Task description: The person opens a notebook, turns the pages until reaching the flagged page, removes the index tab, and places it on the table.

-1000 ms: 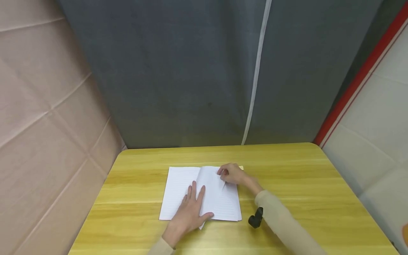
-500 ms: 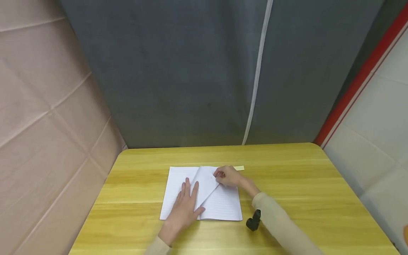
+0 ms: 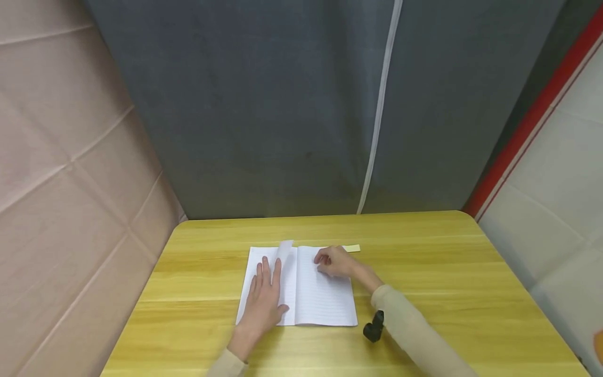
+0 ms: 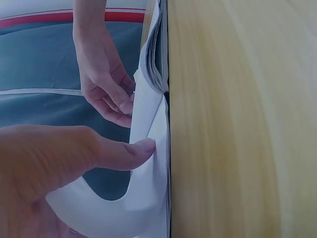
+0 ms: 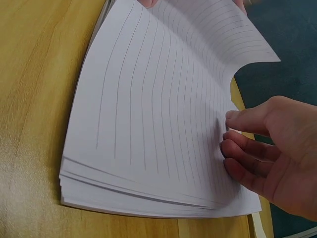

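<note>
An open lined notebook [image 3: 325, 298] lies on the yellow wooden table [image 3: 424, 272]. My left hand [image 3: 265, 296] lies flat with straight fingers on its left side, over a turned page [image 3: 285, 250] whose top still curls up. In the left wrist view my thumb [image 4: 126, 148] presses that bent page [image 4: 148, 178]. My right hand [image 3: 332, 261] rests with loosely curled fingers near the top of the right page. In the right wrist view its fingertips [image 5: 233, 148] touch the lined page [image 5: 158, 114] near the outer edge, holding nothing.
A pale yellow strip [image 3: 352, 248] pokes out past the notebook's top right corner. A grey curtain [image 3: 282, 104] with a white seam [image 3: 379, 104] closes the back, a beige panel [image 3: 70, 183] the left. A black wrist camera [image 3: 374, 327] sits on my right sleeve.
The page the right hand held has swung over to the left side. My left hand slid left and now lies on it. The right hand let the page go and stayed on the right page.
</note>
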